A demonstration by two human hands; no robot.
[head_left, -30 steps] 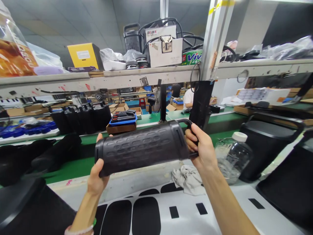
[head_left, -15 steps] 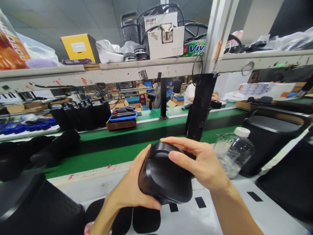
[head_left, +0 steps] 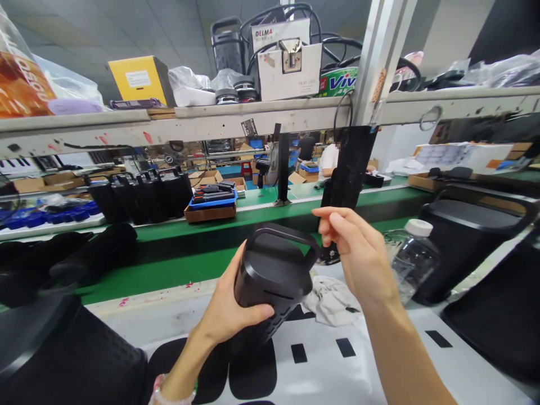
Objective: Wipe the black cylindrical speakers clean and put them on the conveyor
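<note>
My left hand grips a black speaker housing with a carry handle on top, its handle end turned toward me and its ribbed body pointing down to the bench. My right hand hovers just right of the handle, apart from it, with fingers curled and nothing visible in them. A white sheet with black cut-out shapes lies under the housing.
A crumpled grey cloth and a clear plastic bottle lie to the right. Larger black housings stand at the left and right. A green conveyor belt runs behind, and a cluttered shelf hangs overhead.
The housing went from held sideways in both hands to end-on and then handle up. My right hand has let go of it and lifted away to the right.
</note>
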